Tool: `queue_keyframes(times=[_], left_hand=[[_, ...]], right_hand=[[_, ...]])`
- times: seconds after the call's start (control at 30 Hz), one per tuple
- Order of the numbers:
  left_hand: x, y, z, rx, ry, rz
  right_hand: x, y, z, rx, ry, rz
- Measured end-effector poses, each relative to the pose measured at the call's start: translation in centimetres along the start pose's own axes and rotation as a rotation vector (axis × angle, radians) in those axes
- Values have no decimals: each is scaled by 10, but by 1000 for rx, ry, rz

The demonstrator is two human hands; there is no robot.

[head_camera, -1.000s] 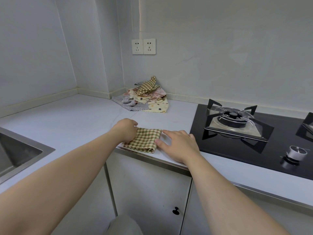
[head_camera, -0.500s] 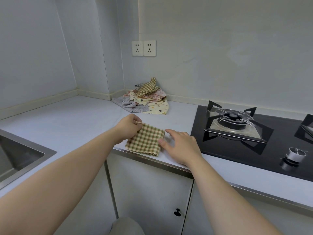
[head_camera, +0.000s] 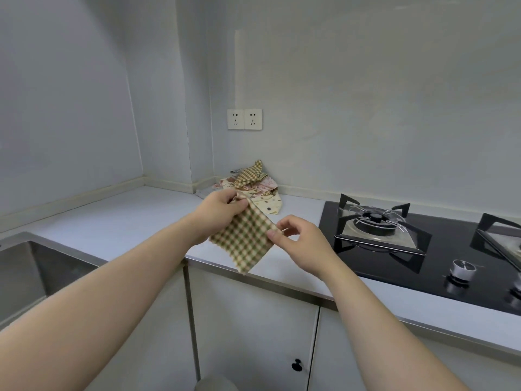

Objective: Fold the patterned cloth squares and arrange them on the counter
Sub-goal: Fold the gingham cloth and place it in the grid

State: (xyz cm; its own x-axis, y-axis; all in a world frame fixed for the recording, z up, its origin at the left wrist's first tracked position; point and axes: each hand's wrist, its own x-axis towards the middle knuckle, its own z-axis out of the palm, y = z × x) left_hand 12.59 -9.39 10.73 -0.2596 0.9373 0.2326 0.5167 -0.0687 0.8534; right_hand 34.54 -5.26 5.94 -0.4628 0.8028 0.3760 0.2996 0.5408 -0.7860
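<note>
Above the front edge of the counter (head_camera: 127, 218), a checked cloth (head_camera: 244, 241) hangs clear of the surface, its top corner pinched by the left hand (head_camera: 221, 206), its right corner between thumb and forefinger of the right hand (head_camera: 297, 242). It looks light, limp and not slippery, so corner pinches should serve best; a mid-edge hold would let it sag. A heap of unfolded cloths (head_camera: 253, 184) lies at twelve o'clock, a gas hob (head_camera: 423, 277) at three, a sink (head_camera: 25, 272) at nine, none between cloth and counter.

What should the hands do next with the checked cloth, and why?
Probably lower the checked cloth flat onto the counter: the left hand and right hand each pinch a corner, and it hangs in the air, not yet placed.
</note>
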Motion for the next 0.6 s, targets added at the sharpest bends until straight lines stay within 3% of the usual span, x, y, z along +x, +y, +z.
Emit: queue_keyframes(times=[0.27, 0.47, 0.6], left_hand=[[-50, 42, -30, 38, 16, 167], [-83, 69, -65, -176, -264, 124], [-91, 78, -82, -224, -398, 86]], right_hand=[[-31, -63, -14, 142, -237, -38], [-35, -102, -37, 438, -300, -64], [-37, -122, -51, 428, -346, -84]])
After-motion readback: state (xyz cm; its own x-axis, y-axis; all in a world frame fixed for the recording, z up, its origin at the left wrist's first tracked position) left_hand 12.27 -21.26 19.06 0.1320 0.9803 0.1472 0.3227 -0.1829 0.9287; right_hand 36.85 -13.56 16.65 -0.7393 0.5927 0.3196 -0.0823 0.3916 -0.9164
